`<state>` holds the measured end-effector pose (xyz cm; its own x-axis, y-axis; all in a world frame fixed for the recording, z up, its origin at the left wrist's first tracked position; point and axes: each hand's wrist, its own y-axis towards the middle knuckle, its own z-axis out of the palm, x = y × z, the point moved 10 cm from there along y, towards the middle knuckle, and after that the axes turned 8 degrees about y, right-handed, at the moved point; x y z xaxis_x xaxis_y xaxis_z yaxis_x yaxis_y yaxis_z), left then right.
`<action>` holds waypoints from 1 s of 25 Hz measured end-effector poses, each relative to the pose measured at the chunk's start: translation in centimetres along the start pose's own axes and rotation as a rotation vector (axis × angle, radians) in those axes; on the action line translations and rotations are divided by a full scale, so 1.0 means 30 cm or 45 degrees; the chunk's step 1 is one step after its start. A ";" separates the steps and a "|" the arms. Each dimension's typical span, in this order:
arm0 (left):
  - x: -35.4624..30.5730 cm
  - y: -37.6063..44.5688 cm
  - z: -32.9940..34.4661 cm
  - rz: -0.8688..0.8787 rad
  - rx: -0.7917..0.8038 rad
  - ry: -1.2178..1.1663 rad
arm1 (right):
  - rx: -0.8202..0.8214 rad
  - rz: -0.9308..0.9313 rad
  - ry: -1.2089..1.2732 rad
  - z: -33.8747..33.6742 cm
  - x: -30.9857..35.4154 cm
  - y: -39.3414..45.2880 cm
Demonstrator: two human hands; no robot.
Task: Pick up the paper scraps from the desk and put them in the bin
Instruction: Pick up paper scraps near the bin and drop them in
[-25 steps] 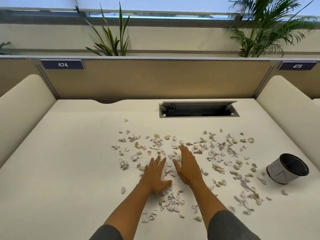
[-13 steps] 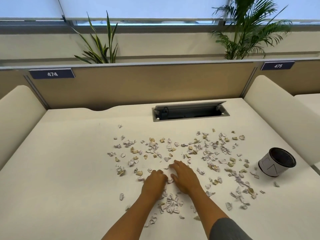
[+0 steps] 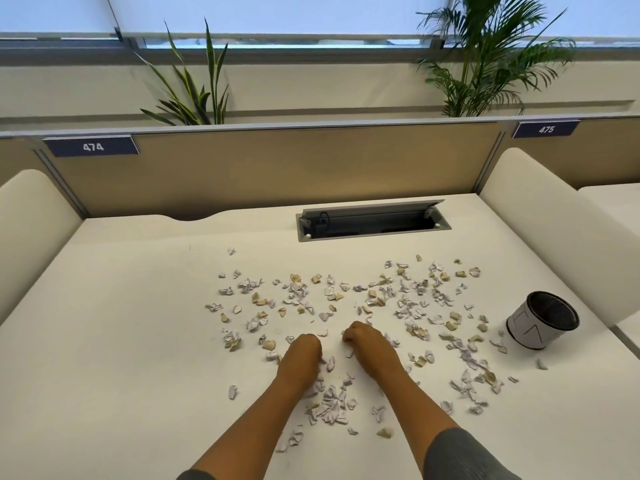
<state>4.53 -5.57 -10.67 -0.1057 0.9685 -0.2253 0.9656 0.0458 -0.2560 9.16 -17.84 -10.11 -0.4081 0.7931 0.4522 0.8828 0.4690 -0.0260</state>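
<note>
Your left hand (image 3: 300, 353) and right hand (image 3: 372, 349) rest fisted, fingers clenched over small white and tan paper scraps (image 3: 408, 299) mid cream desk (image 3: 114, 341); the black-rimmed white cylindrical bin (image 3: 542, 320) stands near the right edge.

I see a tan partition (image 3: 277, 168) walling the surface's far edge; behind the partition, two leafy plants (image 3: 194, 88) and a bright window band (image 3: 311, 12); cream side panels (image 3: 31, 233) flank it.

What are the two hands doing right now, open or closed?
Left hand: curled shut on the desk among paper scraps.
Right hand: curled shut too, a scrap at its fingertips.
</note>
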 end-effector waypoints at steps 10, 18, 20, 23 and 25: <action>-0.004 0.080 -0.131 -0.281 0.021 -0.407 | 0.006 0.288 0.746 -0.202 -0.209 -0.017; -0.404 0.154 -0.092 -0.405 0.150 -0.897 | -0.060 0.434 1.231 -0.486 -0.520 -0.202; -0.560 0.190 -0.074 -0.370 0.191 -1.028 | -0.117 0.465 1.291 -0.589 -0.625 -0.249; -0.822 0.223 -0.035 -0.321 0.310 -1.225 | -0.275 0.492 1.249 -0.763 -0.799 -0.324; -0.983 0.232 -0.026 -0.279 0.371 -1.300 | -0.432 0.505 1.083 -0.871 -0.905 -0.370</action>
<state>14.56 -33.62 -5.08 -0.5468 0.2794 -0.7893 0.8224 0.0026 -0.5689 16.51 -54.74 1.19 0.1158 0.2640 0.9576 0.9931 -0.0104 -0.1172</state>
